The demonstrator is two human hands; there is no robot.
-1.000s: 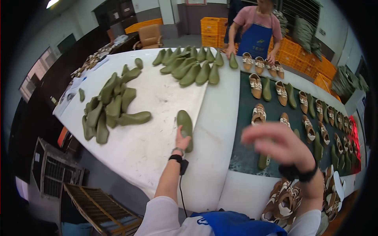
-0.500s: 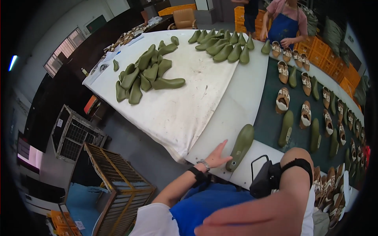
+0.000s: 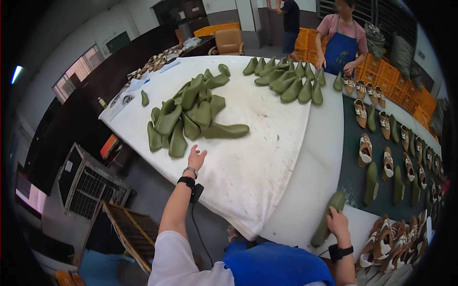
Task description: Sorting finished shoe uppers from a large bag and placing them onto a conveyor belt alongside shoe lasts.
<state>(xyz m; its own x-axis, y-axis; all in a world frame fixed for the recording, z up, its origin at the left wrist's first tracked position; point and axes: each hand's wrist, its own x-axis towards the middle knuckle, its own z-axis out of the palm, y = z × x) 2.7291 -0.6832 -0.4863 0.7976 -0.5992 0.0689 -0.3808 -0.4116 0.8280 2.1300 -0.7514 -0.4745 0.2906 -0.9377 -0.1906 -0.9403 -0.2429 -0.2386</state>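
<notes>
My left hand (image 3: 196,159) is stretched over the white-covered table with its fingers apart and nothing in it. Just beyond it lies a heap of green shoe lasts (image 3: 200,114), jumbled on top of one another. My right hand (image 3: 338,223) is on a single green shoe last (image 3: 322,232) near the table's front edge, fingers curled over its side. That last lies lengthwise on the white board, partly hidden by the hand. Both wrists wear black straps with small devices.
Brown-and-white shoes (image 3: 365,150) and more lasts stand in rows on a dark green belt (image 3: 353,190) at the right. Grouped lasts (image 3: 291,90) occupy the far side, near a co-worker in a blue apron (image 3: 341,52). Shoes (image 3: 381,243) crowd the near right; a metal-framed cart (image 3: 131,229) stands left.
My left hand has moved from beside the single last, forward and left toward the heap. My right hand, blurred close to the camera before, has come down onto the single last.
</notes>
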